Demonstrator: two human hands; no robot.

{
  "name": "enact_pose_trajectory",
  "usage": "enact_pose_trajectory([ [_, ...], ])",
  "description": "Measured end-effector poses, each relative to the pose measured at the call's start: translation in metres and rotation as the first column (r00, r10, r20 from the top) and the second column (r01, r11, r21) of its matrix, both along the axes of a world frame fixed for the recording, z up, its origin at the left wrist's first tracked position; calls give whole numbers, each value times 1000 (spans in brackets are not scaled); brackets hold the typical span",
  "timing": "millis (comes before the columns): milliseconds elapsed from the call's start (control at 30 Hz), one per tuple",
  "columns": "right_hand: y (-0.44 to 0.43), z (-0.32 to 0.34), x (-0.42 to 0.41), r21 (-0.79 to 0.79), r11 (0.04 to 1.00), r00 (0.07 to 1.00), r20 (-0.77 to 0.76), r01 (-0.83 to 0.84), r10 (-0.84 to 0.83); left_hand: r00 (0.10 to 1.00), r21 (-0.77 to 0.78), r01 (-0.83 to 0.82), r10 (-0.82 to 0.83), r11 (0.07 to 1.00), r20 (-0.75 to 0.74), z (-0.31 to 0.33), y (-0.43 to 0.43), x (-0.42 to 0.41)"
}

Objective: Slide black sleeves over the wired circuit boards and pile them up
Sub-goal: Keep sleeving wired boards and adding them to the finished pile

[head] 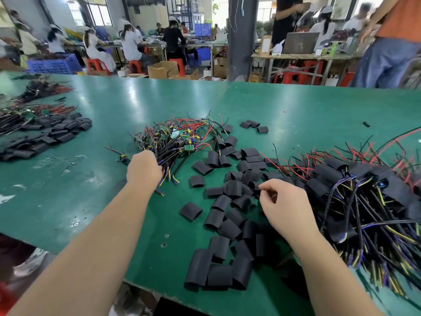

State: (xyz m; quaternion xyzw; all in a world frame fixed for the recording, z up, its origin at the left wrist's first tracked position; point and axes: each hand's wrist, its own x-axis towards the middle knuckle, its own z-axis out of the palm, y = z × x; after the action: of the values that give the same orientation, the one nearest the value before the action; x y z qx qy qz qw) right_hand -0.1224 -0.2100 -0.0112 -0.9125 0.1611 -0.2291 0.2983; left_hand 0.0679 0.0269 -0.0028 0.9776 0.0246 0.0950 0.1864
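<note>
Factory floor, long green bench (109, 124). Background blurred: seated workers at other benches, red stools, cardboard boxes, a blue crate (53, 65), a laptop (300, 43) on the bench behind the pillar.

Bare wired circuit boards (175, 136) sit in a tangled heap mid-bench: green boards, with red, yellow, purple and black leads. Left hand (144, 168) is at the near end of that heap, fingers curled round a bunch of the leads.

Loose black sleeves (224, 202) are scattered flat from the heap down to the near edge. 3 more (253, 123) lie apart further back.

Right hand (283, 207) is over the scatter, thumb and forefinger drawn together at a sleeve, other fingers curled. Cannot tell if it actually has hold of one.

Sleeved pile (364, 190) is just right of that hand, touching the scatter: boards inside black sleeves, leads fanning toward the near edge, red wires sticking out the back.

Far left: a second sleeve heap (45, 135) and more wire bundles (38, 90), well apart from both hands.
</note>
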Motion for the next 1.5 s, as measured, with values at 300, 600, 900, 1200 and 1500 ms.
enact_pose_trajectory([
  [300,3,5,0,414,908,996,78,-61,32,944,-339,259,-163,904,285,23,6,-46],
  [600,10,15,0,885,-113,876,465,-452,129,767,-191,642,-623,743,156,2,3,-114],
  [900,15,12,5,890,143,901,429,-433,59,696,-88,706,-665,703,270,8,-29,-126],
  [1200,11,9,8,888,160,899,438,-431,-13,621,6,752,-712,659,328,5,-71,-122],
  [1500,11,-1,15,737,616,955,282,-277,93,664,121,646,-633,753,398,-20,-62,-121],
])
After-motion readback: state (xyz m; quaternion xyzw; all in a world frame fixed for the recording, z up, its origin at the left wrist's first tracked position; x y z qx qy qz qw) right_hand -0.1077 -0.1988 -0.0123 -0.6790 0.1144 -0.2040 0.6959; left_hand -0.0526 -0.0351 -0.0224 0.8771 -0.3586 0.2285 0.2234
